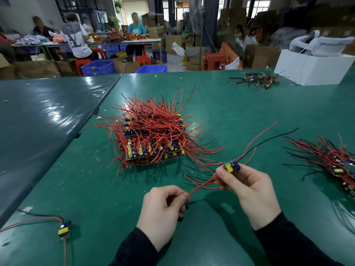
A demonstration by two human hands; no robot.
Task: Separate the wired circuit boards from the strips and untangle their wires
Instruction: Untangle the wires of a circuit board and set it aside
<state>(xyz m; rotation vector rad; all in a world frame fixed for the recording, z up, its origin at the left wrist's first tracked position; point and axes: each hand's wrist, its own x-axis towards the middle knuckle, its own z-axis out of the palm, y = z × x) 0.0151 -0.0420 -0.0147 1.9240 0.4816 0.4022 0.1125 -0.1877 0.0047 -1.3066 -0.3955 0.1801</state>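
**Q:** Where are your hands, and what is in them?

**Me:** My right hand is raised just above the green table, fingers curled around one small circuit board with a yellow block and blue parts on it. My left hand, lower and nearer to me, pinches one of that board's red wires between thumb and fingers; a black wire shows at the fingertips too, though I cannot tell how firmly it is held. Another red and black pair runs from the board up and to the right, hanging free in the air.

**Q:** How much work looks finished?

**Me:** Some, I judge. To my far right lies a heap of boards with their wires lying roughly side by side, which looks like sorted work. One single board sits alone near my left, at the table's close edge, its wires trailing off. A smaller, darker tangle lies at the far right of the table beside a white box; what it is I cannot say.

**Q:** And what remains?

**Me:** Most of it, I judge. In the middle of the table stands a big stack of strips, boards in rows, buried under a thick bush of red and black wires sticking out every way. That stack appears larger than the sorted heap, so I judge the job well short of half done.

**Q:** Anything else around?

**Me:** Beyond the table, people sit at another bench among cardboard boxes, blue crates and red stools.
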